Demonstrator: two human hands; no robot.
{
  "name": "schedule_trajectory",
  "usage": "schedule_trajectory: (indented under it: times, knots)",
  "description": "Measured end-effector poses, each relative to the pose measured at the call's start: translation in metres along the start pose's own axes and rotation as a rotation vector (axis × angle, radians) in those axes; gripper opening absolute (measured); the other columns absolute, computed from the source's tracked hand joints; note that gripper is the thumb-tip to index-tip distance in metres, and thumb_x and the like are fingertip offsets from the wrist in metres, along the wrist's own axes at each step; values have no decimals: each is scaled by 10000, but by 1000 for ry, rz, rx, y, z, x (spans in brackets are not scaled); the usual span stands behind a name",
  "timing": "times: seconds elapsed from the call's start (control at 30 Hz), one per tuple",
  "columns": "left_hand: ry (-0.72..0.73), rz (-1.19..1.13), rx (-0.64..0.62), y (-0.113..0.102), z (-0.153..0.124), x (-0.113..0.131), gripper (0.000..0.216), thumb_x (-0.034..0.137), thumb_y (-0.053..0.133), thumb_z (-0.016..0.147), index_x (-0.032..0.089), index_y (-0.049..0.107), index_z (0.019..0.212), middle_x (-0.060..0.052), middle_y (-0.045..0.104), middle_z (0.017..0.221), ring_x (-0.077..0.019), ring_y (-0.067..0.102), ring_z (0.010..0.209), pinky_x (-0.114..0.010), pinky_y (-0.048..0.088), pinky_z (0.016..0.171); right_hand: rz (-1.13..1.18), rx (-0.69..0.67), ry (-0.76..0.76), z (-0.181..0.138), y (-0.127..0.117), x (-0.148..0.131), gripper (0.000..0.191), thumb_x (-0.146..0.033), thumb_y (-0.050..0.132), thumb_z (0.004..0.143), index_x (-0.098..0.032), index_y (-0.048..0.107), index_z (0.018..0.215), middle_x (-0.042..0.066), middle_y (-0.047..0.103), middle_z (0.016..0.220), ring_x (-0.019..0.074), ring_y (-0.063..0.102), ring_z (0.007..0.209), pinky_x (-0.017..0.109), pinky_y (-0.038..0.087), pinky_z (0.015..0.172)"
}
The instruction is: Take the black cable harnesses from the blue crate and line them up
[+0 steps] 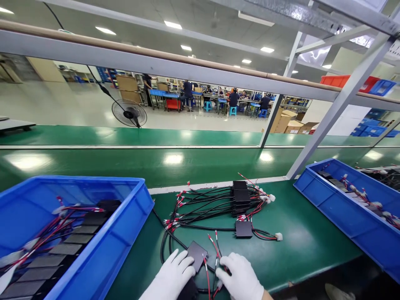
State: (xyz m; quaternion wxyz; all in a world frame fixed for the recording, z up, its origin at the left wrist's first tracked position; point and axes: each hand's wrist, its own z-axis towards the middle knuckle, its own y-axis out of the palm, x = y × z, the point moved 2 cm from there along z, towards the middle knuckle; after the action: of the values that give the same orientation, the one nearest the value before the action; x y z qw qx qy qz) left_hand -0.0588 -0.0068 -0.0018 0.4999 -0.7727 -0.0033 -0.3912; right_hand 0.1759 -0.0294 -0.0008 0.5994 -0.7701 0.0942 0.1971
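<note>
My left hand (176,271), in a white glove, lies with its fingers stretched out against the edge of a flat black box (197,255) with cables. Part of another black box (188,290) shows just below that hand. My right hand (240,276), also gloved, has its fingers curled round black and red wires (215,266) with crimped ends; its fingertips partly hide them. Farther up lies a row of black boxes (240,198) with black leads, red-tipped terminals and white connectors (267,198). A single black box (243,229) with a white plug (278,236) sits nearer to me.
A blue bin (137,216) of wired black boxes stands at left, another blue bin (331,208) at right. A grey slanted post (340,100) rises behind the green bench (312,250). Beyond are a fan (129,113) and several seated people.
</note>
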Motion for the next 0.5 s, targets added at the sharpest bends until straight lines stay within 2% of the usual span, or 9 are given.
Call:
schedule_trajectory:
  times: [0.07,0.1,0.2,0.27,0.3,0.4,0.5]
  knots:
    - [71,-75,62,-19,-4,14,273,198,595,757,280,675,1004,-95,687,1158,-316,577,1148,-544,199,1172,142,46,2,-1,0,7,174,-309,542,908,-264,694,981,39,686,924,232,645,903,354,487,832]
    - [88,-102,95,-29,-5,22,207,208,558,798,277,653,969,-80,692,1084,-280,608,1052,-513,265,1147,232,83,8,-1,0,12,216,-304,516,916,-258,688,1037,49,690,959,230,645,930,360,489,861]
    - [59,-174,173,-61,-5,44,115,215,507,833,251,567,924,-47,649,933,-217,599,834,-383,479,894,508,238,57,-1,0,32,340,-361,480,909,-215,655,1162,102,679,1124,253,624,1063,409,470,975]
    - [5,-217,235,-79,2,55,201,219,588,763,243,524,952,-26,625,904,-207,586,796,-328,493,762,644,341,91,0,-2,43,401,-454,500,883,-199,670,1142,132,663,1188,290,597,1131,466,433,1039]
    - [-19,-224,285,-86,7,60,282,218,626,723,239,513,980,-21,622,921,-207,589,812,-321,490,760,691,375,99,1,-3,46,424,-501,510,871,-202,684,1115,137,660,1200,304,584,1153,489,409,1065]
    - [-44,-181,433,-95,26,76,373,221,664,680,228,511,1020,-30,631,985,-220,607,879,-333,481,818,846,363,85,2,-12,43,488,-608,584,816,-224,695,1095,133,676,1170,307,602,1120,501,413,1059]
    - [57,-102,439,-86,47,96,320,217,636,715,225,545,1021,-43,645,992,-227,630,881,-335,485,807,1171,262,-32,1,-25,27,769,-702,714,656,-247,593,1264,131,653,1205,279,656,958,461,525,889]
